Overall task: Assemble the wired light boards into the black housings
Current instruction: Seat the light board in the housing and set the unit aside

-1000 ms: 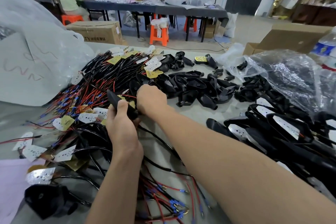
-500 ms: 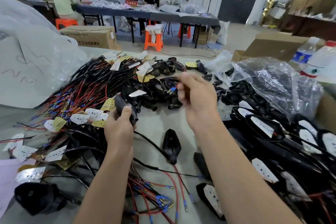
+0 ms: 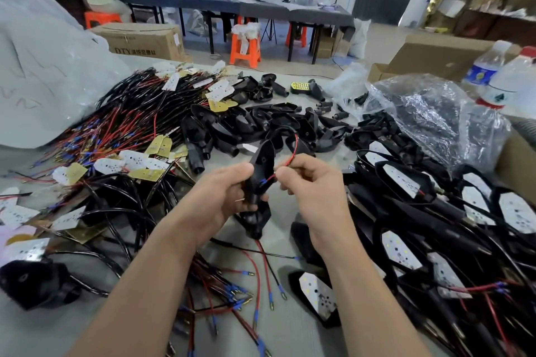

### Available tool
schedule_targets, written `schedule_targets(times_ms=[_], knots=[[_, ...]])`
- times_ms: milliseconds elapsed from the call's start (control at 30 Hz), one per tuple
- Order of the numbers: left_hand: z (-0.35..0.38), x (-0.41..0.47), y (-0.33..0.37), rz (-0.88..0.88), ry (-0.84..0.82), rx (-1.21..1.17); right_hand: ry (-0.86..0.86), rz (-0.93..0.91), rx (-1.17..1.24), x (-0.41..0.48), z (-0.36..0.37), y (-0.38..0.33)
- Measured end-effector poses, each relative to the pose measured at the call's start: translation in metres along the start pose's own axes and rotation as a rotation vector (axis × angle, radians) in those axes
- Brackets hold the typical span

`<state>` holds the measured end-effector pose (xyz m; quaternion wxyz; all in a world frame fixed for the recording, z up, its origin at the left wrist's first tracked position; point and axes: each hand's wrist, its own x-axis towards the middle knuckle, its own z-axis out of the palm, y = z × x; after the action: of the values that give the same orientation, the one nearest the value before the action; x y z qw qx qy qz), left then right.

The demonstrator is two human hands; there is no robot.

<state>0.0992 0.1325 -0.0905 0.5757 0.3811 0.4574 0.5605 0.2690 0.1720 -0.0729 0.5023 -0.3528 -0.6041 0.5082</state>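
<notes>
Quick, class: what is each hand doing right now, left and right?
Left hand: closed around a black housing, holding it upright.
Right hand: pinching the red wire at the housing.

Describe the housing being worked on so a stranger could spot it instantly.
On the grey table, between the wired-board heap at left and the filled housings at right, find the two hands. The left hand grips one black housing; unlike the loose ones behind, it is lifted, with a red wire pinched by the right hand.
</notes>
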Motion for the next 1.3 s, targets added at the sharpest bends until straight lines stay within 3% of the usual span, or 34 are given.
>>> schedule_targets(times_ms=[233, 367, 500, 567, 700, 900, 1000, 1067, 1200, 1300], knots=[[-0.003, -0.001, 0.000, 0.054, -0.146, 0.092, -0.056, 0.050, -0.316, -0.002, 0.003, 0.007], [0.002, -0.003, 0.004, 0.087, -0.188, 0.084, -0.089, 0.091, -0.292, -0.006, 0.008, 0.003], [0.013, -0.006, 0.004, 0.053, -0.114, 0.055, -0.147, 0.095, -0.270, -0.007, 0.008, -0.003], [0.011, -0.006, 0.004, 0.031, -0.166, 0.054, -0.092, 0.044, -0.336, -0.008, 0.010, -0.002], [0.002, -0.010, 0.011, 0.004, -0.446, -0.056, 0.180, -0.029, -0.480, -0.008, 0.009, 0.000], [0.002, -0.010, 0.010, 0.001, -0.390, -0.140, 0.258, 0.081, -0.411, -0.007, 0.007, -0.003], [-0.001, -0.014, 0.014, -0.023, -0.348, -0.130, 0.068, 0.260, 0.051, -0.005, 0.007, -0.007], [0.002, -0.013, 0.012, -0.023, -0.251, -0.028, -0.023, 0.255, 0.172, -0.005, 0.006, -0.009], [0.003, -0.009, 0.008, 0.019, -0.043, 0.020, 0.036, 0.176, 0.160, -0.006, 0.007, -0.011], [0.001, -0.009, 0.008, 0.084, -0.013, 0.057, 0.032, 0.163, 0.196, -0.007, 0.008, -0.013]])
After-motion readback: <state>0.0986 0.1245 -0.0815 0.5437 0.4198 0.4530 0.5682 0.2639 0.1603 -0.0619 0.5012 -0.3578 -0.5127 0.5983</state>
